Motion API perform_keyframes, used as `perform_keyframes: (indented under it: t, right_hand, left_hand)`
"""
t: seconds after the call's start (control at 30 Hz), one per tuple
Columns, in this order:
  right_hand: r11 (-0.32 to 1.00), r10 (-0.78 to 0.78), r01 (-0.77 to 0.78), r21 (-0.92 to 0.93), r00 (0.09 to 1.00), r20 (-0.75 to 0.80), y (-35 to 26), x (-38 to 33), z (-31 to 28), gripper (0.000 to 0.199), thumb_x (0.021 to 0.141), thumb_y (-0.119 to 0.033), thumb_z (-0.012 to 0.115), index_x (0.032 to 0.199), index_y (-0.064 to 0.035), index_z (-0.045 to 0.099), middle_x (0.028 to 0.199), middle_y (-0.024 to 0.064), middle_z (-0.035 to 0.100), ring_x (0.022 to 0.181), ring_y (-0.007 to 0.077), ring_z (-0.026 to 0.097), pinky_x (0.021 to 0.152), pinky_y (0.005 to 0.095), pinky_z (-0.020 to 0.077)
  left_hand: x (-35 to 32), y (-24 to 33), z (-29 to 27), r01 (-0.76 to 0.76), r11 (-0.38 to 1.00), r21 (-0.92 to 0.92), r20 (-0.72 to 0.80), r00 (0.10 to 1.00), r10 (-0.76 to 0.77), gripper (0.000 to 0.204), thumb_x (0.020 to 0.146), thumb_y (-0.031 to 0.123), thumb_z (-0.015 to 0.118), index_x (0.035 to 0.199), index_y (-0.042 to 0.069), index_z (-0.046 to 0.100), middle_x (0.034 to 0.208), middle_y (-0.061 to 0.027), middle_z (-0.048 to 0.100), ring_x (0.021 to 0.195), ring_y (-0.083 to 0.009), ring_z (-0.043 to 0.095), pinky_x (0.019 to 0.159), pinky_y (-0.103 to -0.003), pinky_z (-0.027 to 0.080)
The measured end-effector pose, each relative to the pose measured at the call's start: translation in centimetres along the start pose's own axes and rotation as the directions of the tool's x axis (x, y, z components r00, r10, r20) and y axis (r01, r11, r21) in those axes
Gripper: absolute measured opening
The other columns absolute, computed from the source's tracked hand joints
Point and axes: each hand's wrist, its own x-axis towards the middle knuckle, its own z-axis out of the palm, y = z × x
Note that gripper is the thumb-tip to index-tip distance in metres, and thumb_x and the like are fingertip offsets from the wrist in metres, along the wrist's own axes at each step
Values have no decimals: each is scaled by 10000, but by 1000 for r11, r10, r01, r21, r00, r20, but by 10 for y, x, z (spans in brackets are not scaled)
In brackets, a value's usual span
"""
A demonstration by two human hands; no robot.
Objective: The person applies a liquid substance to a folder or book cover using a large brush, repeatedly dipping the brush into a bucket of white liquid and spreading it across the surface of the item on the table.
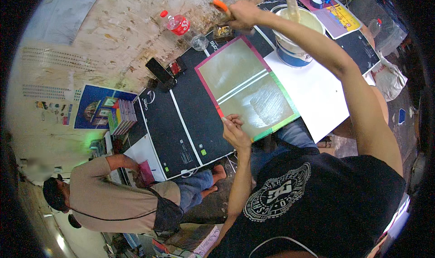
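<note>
A flat grey-beige sheet [226, 68] with magenta, red and green edges lies on the black table boards. Two white strips cross its middle, and a glossy, streaked wet-looking patch shows on its near half. My left hand [236, 133] is closed at the sheet's left corner, fingers curled over the edge. Beyond the sheet's far end, my right hand [244, 14] is raised and closed around a tool with an orange handle [220, 5]; its working end is blurred and mostly hidden. Under my right forearm stands a white and blue bucket [290, 52] of cream-coloured paste.
A thick stick [292, 4] stands in the bucket. White sheet [312, 95] lies beside it. A red-capped bottle [179, 25], a phone [158, 70] and tape rolls [317, 2] sit along the table. At left, another person [118, 190] works by stacked books [123, 117].
</note>
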Motion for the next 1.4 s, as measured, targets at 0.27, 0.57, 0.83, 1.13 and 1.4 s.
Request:
perform_keyframes:
  t: [0.27,0.57,0.83,1.13,1.4]
  right_hand:
    - [893,-39,-6,450,995,91,-116,-57,47,401,755,-408,662,707,-10,641,674,220,645,664,379,657,642,474,527]
    - [985,50,-65,-158,994,-94,-47,-105,-2,309,808,-368,681,845,-61,686,739,170,664,653,342,645,607,402,511]
    - [840,306,-220,496,947,-98,-154,-115,51,304,770,-343,654,725,-43,663,707,206,657,651,396,650,649,456,540]
    - [679,714,-445,584,585,-384,-49,-305,-65,394,817,-299,712,1062,2,649,932,132,685,842,199,654,755,332,522]
    - [151,989,93,984,-9,-151,-50,-489,-92,435,926,-201,615,1272,49,536,1283,118,565,1170,204,544,1011,325,414]
  left_hand:
    - [4,-5,1,-176,963,205,40,984,171,583,1036,453,277,840,7,597,623,-33,523,551,-120,469,509,-255,342]
    - [6,-6,-1,-137,979,154,30,991,134,579,1037,437,275,828,-1,591,619,-64,514,580,-175,506,559,-313,399]
    - [6,0,8,-176,934,310,-1,983,185,572,1040,414,263,812,-3,582,626,-87,519,599,-236,517,597,-377,410]
    - [24,23,1,298,954,-10,40,954,-298,494,1013,394,365,873,-4,623,716,-94,602,659,-246,572,605,-381,426]
    - [78,79,136,-883,469,5,838,260,480,565,996,485,371,993,31,708,934,-156,687,983,-310,562,925,-512,350]
